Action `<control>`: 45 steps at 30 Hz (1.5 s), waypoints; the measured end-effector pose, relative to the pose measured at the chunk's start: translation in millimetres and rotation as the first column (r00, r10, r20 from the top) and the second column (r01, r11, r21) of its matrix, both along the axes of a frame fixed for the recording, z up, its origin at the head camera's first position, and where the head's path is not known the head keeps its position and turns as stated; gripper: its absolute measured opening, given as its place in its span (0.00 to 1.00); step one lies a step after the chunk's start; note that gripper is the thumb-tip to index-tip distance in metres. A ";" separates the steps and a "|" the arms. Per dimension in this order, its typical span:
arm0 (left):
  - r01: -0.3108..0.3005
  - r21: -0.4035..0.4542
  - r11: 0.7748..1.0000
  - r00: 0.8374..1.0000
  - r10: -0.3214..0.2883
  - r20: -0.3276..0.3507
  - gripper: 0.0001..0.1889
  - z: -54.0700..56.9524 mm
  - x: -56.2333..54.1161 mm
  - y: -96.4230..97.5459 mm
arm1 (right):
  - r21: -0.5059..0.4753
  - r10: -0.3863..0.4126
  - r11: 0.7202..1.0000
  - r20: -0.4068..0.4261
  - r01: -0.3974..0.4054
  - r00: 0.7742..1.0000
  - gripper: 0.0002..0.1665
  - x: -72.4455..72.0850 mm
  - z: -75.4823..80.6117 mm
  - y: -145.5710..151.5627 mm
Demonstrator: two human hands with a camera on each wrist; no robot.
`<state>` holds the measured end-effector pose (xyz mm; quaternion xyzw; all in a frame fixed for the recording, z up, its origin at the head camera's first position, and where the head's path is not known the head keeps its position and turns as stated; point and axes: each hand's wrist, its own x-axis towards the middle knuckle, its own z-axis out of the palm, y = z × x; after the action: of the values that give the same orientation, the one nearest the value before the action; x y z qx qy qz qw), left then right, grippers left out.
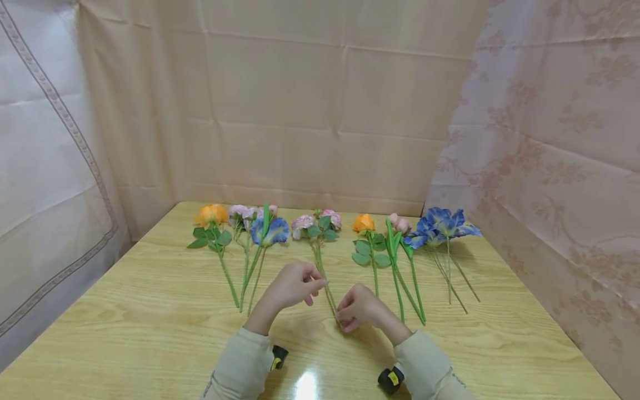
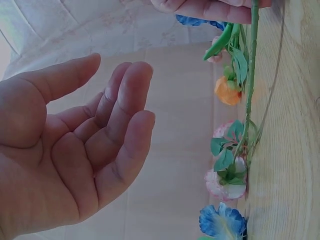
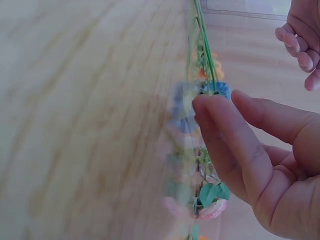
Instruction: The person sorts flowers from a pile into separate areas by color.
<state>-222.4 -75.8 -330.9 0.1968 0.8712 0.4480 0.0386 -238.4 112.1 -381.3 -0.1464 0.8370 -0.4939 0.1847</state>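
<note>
Fingers (image 2: 135, 87) of the left hand (image 1: 295, 284): curving loosely, thumb standing well apart, holding nothing.
Right hand (image 1: 361, 306): index finger lying nearly straight, a gap showing below the thumb; hovering by the stem ends, contact impossible to tell.
Clock centred between the hands, 12 at the back.
Pink-and-white peony-style flowers (image 1: 302, 224), two: blooms lying at 12, stems running down between the hands.
Orange rose (image 1: 211, 214): lying at 10.
Lilac flowers (image 1: 237, 211) and single blue iris (image 1: 276, 231): lying between 10 and 11.
Second orange rose (image 1: 363, 223): lying at 1.
Pink tulips (image 1: 401, 224): lying between 1 and 2.
Blue irises (image 1: 445, 223): fanning out at 2.
Table (image 1: 140, 322): pale wood grain, lamp glare shining at 6.
Room: creased beige curtain (image 1: 280, 89) hanging at 12; white cloth (image 1: 40, 155) with patterned band falling at 10; pinkish floral cloth (image 1: 570, 128) draping at 2.
Beige sleeves (image 1: 239, 364): covering both forearms.
</note>
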 end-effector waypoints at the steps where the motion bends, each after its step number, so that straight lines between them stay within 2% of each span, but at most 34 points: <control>1: 0.001 0.000 1.000 1.000 -0.001 0.003 0.09 -0.4 -0.1 0.1 | 0.003 0.003 1.000 -0.005 -0.003 1.000 0.04 0.2 -0.1 0.0; 11: 0.016 -0.002 1.000 1.000 -0.016 0.021 0.10 -3.4 -0.6 -0.1 | 0.025 0.029 0.999 -0.029 -0.028 0.999 0.02 4.1 2.7 0.2; 17: 0.020 -0.014 1.000 1.000 -0.020 0.016 0.11 -4.0 -1.4 -2.4 | 0.089 0.053 0.995 -0.048 -0.049 0.997 0.06 6.0 3.2 -0.1; 21: -0.043 -0.036 0.998 0.999 0.043 -0.016 0.09 0.1 -3.1 -9.2 | 0.113 0.062 0.992 -0.063 -0.055 0.996 0.10 7.4 3.4 -0.3; 24: -0.136 -0.051 0.989 0.990 0.135 -0.025 0.09 6.6 -6.4 -18.3 | 0.126 0.072 0.990 -0.084 -0.061 0.994 0.11 8.6 4.7 -0.3; 27: -0.229 -0.064 0.971 0.973 0.228 -0.020 0.10 11.9 -11.6 -32.1 | 0.132 0.084 0.989 -0.109 -0.070 0.991 0.11 10.1 7.3 -0.3; 29: -0.293 -0.084 0.952 0.956 0.291 -0.032 0.12 12.7 -16.9 -43.4 | 0.134 0.092 0.988 -0.127 -0.075 0.988 0.11 10.9 8.9 -0.5; 32: -0.387 -0.124 0.913 0.922 0.385 -0.044 0.15 10.3 -23.7 -61.2 | 0.127 0.093 0.989 -0.135 -0.075 0.987 0.11 12.1 10.5 -0.6; 34: -0.448 -0.162 0.879 0.894 0.444 -0.062 0.17 7.1 -26.9 -72.4 | 0.122 0.093 0.990 -0.135 -0.076 0.987 0.11 12.9 10.8 -0.7; 36: -0.492 -0.195 0.848 0.869 0.493 -0.049 0.15 3.4 -29.6 -81.9 | 0.119 0.093 0.990 -0.134 -0.077 0.987 0.11 13.4 10.5 -0.9; 39: -0.531 -0.251 0.810 0.840 0.542 -0.028 0.13 -3.3 -32.6 -92.9 | 0.117 0.098 0.990 -0.137 -0.082 0.986 0.11 13.7 9.7 -1.0; 42: -0.529 -0.290 0.797 0.830 0.557 0.015 0.18 -10.7 -36.2 -100.2 | 0.117 0.106 0.989 -0.142 -0.089 0.984 0.11 13.5 9.3 -1.1; 45: -0.516 -0.335 0.789 0.826 0.562 0.051 0.17 -18.5 -38.3 -104.5 | 0.121 0.111 0.988 -0.143 -0.094 0.983 0.11 14.3 9.8 -1.5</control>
<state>-260.8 -180.3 -349.4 -0.1026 0.9442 0.3129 0.0035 -224.1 110.7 -371.4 -0.2155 0.8665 -0.4229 0.1547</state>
